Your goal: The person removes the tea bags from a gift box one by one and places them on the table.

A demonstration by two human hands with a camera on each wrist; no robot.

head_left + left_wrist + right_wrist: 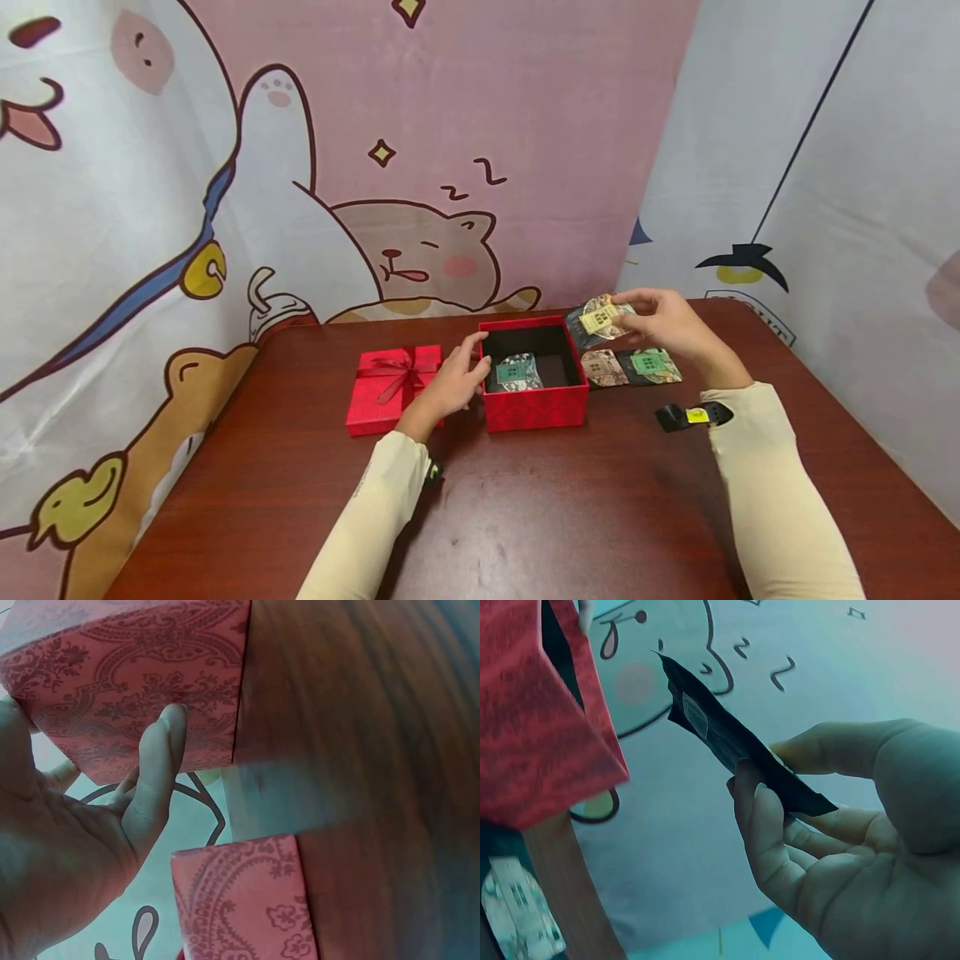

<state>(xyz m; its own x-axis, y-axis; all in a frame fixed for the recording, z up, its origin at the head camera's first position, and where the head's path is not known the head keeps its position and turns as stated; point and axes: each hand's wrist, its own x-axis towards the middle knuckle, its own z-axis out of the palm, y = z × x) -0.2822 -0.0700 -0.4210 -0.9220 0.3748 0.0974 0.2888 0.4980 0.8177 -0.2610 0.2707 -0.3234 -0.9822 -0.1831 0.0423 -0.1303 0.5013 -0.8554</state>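
Observation:
My right hand [660,321] pinches a flat dark sachet [735,742] with a cream label between thumb and fingers, up by the box's back right corner. At the left wall of the open red gift box [536,410], my left hand [453,379] holds the rim; its thumb [154,776] lies against the patterned outer side in the left wrist view. Inside the black-lined box lies a sachet with a teal label [517,372]. Just right of the box, a sachet with a brown label [602,368] and one with a green label [652,365] lie on the table.
A red lid [375,408] with a ribbon bow lies left of the box, close to my left forearm. The brown wooden table [525,517] reaches back to a cartoon-printed cloth [570,167]. A black strap [686,417] hangs at my right wrist.

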